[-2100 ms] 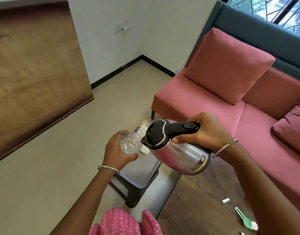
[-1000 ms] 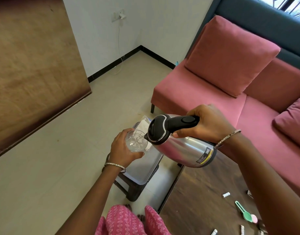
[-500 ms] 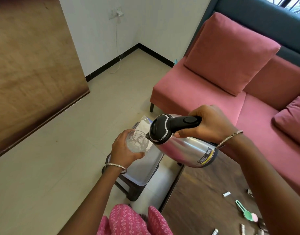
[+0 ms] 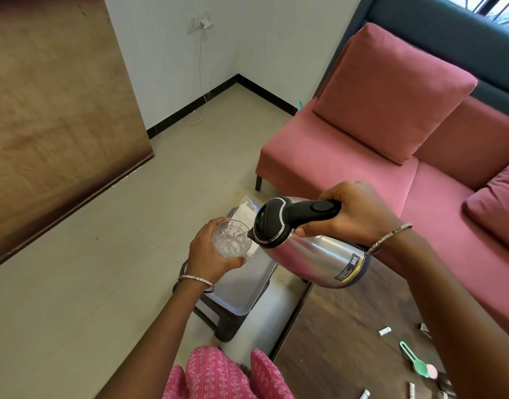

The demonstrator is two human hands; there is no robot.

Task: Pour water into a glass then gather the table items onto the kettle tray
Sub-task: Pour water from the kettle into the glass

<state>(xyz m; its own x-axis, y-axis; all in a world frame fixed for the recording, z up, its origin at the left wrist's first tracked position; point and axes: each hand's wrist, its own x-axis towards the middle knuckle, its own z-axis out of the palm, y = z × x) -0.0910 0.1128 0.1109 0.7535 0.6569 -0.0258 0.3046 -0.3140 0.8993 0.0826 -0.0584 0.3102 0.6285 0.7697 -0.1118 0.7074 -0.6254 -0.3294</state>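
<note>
My right hand (image 4: pixel 354 214) grips the black handle of a steel kettle (image 4: pixel 319 254), tipped to the left with its spout over a clear glass (image 4: pixel 231 239). My left hand (image 4: pixel 210 254) holds that glass from below and the side, above a grey tray (image 4: pixel 247 289) on a small dark stool (image 4: pixel 224 323). Water lies in the glass. A white packet (image 4: pixel 246 213) sits at the tray's far end. On the dark wooden table (image 4: pixel 342 347) at lower right lie a green spoon (image 4: pixel 414 359), a pink spoon (image 4: pixel 432 371) and several small white rolls (image 4: pixel 384 331).
A pink sofa (image 4: pixel 319 156) with cushions stands behind the table. A wooden panel (image 4: pixel 54 105) fills the left side. Beige floor tiles (image 4: pixel 103 269) surround the stool. A white cable (image 4: pixel 200 73) hangs from a wall socket at the back.
The kettle has tipped further toward the glass and both hands have drifted slightly. The glass now holds more water. More of the table and its small items has come into view.
</note>
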